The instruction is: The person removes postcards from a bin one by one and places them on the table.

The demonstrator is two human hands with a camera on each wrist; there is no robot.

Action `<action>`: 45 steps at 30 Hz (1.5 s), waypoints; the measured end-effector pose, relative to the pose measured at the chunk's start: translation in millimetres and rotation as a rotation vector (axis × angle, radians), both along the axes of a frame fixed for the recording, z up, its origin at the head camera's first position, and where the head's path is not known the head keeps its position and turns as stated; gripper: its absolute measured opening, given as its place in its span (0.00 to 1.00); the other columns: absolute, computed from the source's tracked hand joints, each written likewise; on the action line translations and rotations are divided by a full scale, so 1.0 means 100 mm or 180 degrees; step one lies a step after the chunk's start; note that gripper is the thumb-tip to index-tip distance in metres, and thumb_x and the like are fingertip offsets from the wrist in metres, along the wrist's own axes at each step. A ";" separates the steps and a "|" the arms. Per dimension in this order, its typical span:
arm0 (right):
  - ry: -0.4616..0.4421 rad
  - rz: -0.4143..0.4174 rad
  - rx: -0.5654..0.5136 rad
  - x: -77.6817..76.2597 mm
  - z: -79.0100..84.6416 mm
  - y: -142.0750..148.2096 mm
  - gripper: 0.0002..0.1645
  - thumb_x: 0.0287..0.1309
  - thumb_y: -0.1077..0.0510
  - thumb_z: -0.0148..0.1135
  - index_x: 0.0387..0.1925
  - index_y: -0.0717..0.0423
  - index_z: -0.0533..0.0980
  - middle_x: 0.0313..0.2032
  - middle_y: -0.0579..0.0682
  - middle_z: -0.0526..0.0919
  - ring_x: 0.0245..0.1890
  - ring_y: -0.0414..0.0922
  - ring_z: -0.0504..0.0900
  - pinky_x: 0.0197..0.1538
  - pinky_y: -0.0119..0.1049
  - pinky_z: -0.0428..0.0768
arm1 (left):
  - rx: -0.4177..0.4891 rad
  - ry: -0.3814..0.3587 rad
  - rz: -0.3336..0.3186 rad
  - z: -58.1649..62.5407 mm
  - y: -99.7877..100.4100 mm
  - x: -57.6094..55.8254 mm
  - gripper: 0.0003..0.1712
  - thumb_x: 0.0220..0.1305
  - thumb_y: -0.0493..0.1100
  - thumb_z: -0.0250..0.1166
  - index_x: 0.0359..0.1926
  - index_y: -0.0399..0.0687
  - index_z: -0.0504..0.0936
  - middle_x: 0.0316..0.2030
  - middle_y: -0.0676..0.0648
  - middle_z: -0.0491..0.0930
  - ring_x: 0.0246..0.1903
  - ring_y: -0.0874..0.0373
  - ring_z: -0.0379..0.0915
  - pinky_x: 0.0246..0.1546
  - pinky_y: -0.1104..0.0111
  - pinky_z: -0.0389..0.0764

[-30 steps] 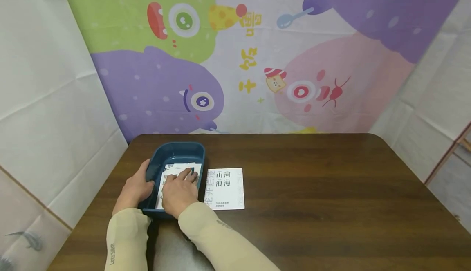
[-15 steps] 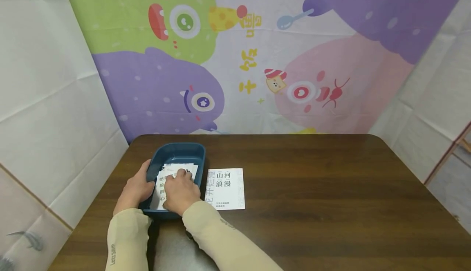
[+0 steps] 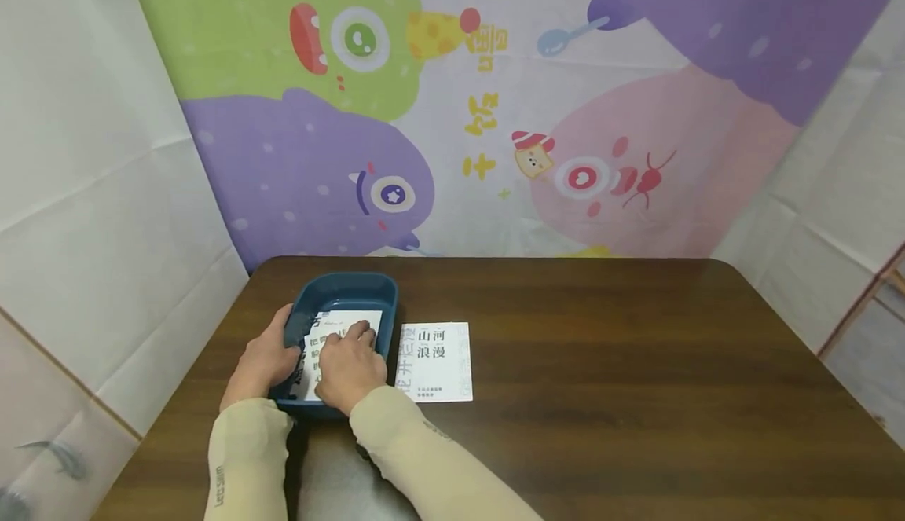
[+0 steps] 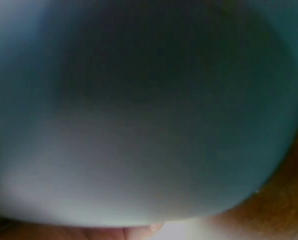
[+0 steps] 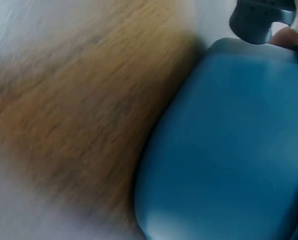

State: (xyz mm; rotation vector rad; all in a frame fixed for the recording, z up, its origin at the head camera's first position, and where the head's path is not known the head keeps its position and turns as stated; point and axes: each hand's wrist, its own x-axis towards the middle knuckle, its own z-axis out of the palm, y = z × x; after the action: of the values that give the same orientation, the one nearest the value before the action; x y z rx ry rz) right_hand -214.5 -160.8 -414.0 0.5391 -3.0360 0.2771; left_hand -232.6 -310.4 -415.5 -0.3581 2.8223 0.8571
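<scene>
A deep blue rectangular tub point(image 3: 353, 279) stands at the left of the table, long side away from me. My left hand point(image 3: 260, 360) grips its left wall, thumb over the rim and the other fingers mostly hidden outside. Several white cards with dark Chinese characters point(image 3: 316, 344) lie overlapping inside. On top of them rests my right hand point(image 3: 351, 368), fingers spread and slightly bent, touching the top card; the thumb is hard to see. The tub's blue outer wall point(image 5: 224, 150) fills much of the right wrist view. In the left wrist view, the tub point(image 4: 154, 150) is dark and blurred.
Just right of the tub a square white card point(image 3: 434, 360) with printed characters lies flat on the brown wooden table point(image 3: 601, 364). Behind the table hangs a cartoon-print cloth point(image 3: 481, 112). White panels point(image 3: 106, 152) flank both sides.
My right hand has shifted slightly across the cards, and they have slid within the tub, showing different printed parts. My left hand keeps its hold on the wall. The card outside lies still.
</scene>
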 end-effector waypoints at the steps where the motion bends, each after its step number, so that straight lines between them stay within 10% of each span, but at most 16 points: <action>1: -0.0017 -0.0026 -0.0053 -0.01 0.01 0.00 0.37 0.48 0.43 0.71 0.58 0.57 0.75 0.65 0.70 0.65 0.60 0.59 0.72 0.35 0.41 0.87 | -0.0001 -0.0003 0.0006 0.01 0.00 -0.01 0.44 0.67 0.39 0.51 0.77 0.48 0.37 0.69 0.20 0.53 0.61 0.20 0.56 0.55 0.28 0.64; 18: 0.0106 0.0129 -0.0837 -0.05 -0.03 0.06 0.40 0.43 0.52 0.76 0.61 0.50 0.71 0.73 0.67 0.53 0.63 0.55 0.69 0.34 0.37 0.85 | -0.0010 -0.0023 -0.0025 0.05 0.00 0.01 0.43 0.67 0.39 0.51 0.76 0.47 0.38 0.68 0.20 0.54 0.60 0.20 0.56 0.55 0.29 0.65; 24: 0.0132 0.0324 -0.1232 -0.06 -0.02 0.14 0.33 0.46 0.57 0.73 0.57 0.46 0.76 0.68 0.58 0.67 0.50 0.47 0.82 0.41 0.38 0.85 | 0.0028 -0.0060 -0.0023 0.05 0.01 0.01 0.43 0.68 0.39 0.51 0.76 0.46 0.37 0.69 0.20 0.52 0.62 0.19 0.54 0.56 0.27 0.63; 32: 0.0166 0.0555 -0.2559 -0.12 -0.05 0.27 0.12 0.56 0.58 0.67 0.43 0.52 0.85 0.41 0.45 0.88 0.40 0.35 0.80 0.42 0.26 0.80 | -0.0009 -0.0011 -0.0088 0.04 0.01 0.03 0.44 0.66 0.39 0.51 0.76 0.45 0.38 0.67 0.19 0.54 0.58 0.20 0.59 0.54 0.30 0.67; 38: 0.0263 0.0218 -0.4102 -0.16 0.06 0.61 0.17 0.56 0.69 0.58 0.40 0.50 0.87 0.37 0.47 0.89 0.32 0.37 0.78 0.30 0.27 0.74 | 0.0009 0.0030 -0.0009 -0.03 0.08 0.00 0.44 0.65 0.37 0.51 0.76 0.44 0.38 0.67 0.19 0.55 0.58 0.22 0.60 0.54 0.32 0.67; 45: -0.0083 0.0014 -0.4433 -0.27 0.24 1.33 0.23 0.49 0.74 0.60 0.45 0.54 0.84 0.35 0.58 0.81 0.26 0.43 0.75 0.22 0.31 0.76 | -0.0028 -0.0020 0.0058 0.04 0.06 0.01 0.44 0.68 0.37 0.51 0.76 0.46 0.36 0.69 0.19 0.52 0.62 0.19 0.54 0.56 0.28 0.63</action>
State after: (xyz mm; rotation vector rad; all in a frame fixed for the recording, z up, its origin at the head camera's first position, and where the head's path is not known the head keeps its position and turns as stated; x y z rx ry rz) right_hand -241.9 -28.1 -390.1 0.3508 -2.0330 2.0474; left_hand -231.9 -304.6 -411.2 -0.3876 2.8222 0.8459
